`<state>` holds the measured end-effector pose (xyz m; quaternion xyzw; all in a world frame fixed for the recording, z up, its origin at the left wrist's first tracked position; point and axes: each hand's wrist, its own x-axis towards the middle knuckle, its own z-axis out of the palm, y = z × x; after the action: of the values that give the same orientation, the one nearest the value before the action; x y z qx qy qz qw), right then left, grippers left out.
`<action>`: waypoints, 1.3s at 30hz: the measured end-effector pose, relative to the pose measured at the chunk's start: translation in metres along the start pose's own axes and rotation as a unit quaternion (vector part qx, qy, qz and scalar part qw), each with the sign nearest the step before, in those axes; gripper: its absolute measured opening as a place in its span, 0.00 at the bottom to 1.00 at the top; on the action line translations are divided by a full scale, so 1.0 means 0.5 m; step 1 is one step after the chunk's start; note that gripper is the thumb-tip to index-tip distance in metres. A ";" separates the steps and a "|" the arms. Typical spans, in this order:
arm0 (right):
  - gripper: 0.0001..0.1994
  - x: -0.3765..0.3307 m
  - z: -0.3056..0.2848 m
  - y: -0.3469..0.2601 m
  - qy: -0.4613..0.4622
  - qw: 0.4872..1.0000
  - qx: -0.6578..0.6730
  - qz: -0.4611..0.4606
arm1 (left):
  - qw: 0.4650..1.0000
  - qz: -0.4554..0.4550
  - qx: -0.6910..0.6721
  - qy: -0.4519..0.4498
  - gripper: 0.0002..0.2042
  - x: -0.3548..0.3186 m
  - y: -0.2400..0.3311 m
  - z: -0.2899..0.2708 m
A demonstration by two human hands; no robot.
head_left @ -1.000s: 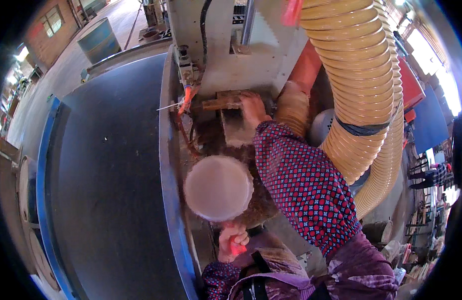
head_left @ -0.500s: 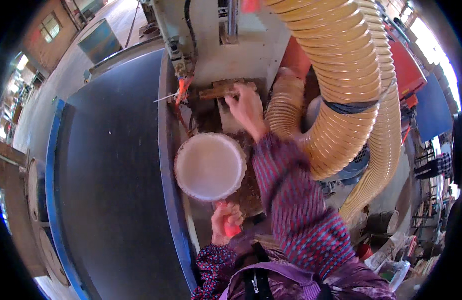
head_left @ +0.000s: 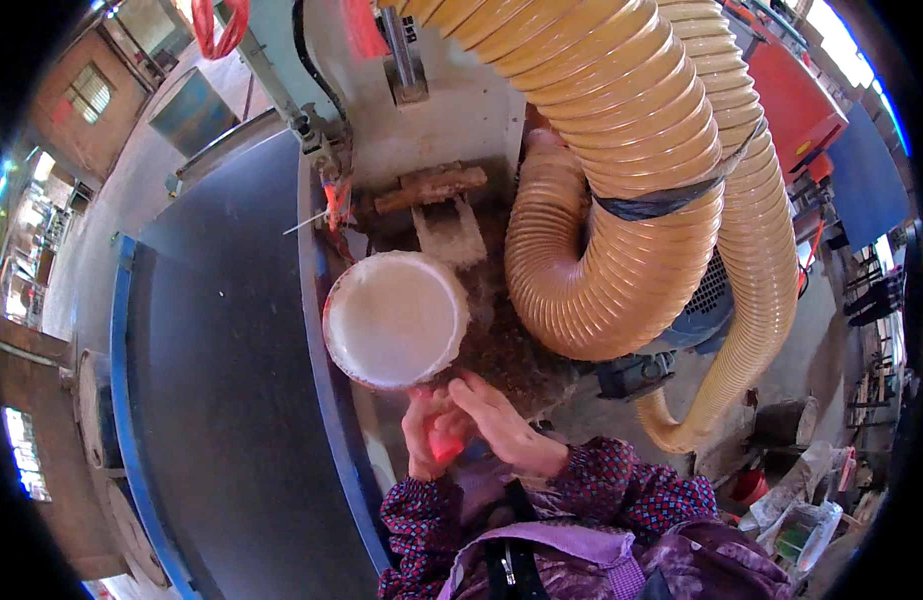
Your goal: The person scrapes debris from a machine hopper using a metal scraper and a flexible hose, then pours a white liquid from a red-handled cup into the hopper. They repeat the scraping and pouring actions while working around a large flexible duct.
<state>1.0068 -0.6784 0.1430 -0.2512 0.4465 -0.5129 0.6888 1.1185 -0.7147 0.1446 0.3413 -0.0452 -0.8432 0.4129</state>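
A round dipper with a red handle and a whitish, crusted rim is held level beside the blue-edged panel. Its inside looks pale and dusty; whether that is its bottom or some powder, I cannot tell. My left hand is closed around the red handle, just below the bowl. My right hand lies close against the left one, fingers stretched toward the handle and the near rim. Nothing shows in my right hand, though its fingertips partly overlap the left hand. Beyond the dipper lies a rough brown block on a dusty ledge.
A large dark panel with blue edges fills the left side. Thick ribbed yellow hoses curve down on the right, bound with a black wrap. A pale machine body stands ahead. Bags and a red bucket sit at the lower right.
My right hand has come back from the brown block to beside my left hand. The dipper remains in my left hand. The view has shifted slightly.
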 end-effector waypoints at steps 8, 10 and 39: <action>0.23 0.092 0.022 0.017 0.104 0.983 -0.146 0.034 | 0.999 0.040 0.013 0.009 0.13 0.041 -0.005 0.004; 0.24 0.099 0.017 -0.002 0.101 0.985 -0.132 0.041 | 0.980 0.136 0.145 0.009 0.13 0.048 -0.012 0.040; 0.12 0.046 0.085 -0.031 -0.142 0.980 -0.102 -0.096 | 0.914 0.268 0.301 0.046 0.08 -0.002 -0.012 0.020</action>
<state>1.0381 -0.7097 0.1674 -0.4325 0.3680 -0.4876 0.6632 1.1090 -0.7122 0.1504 0.4625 -0.3676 -0.6311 0.5026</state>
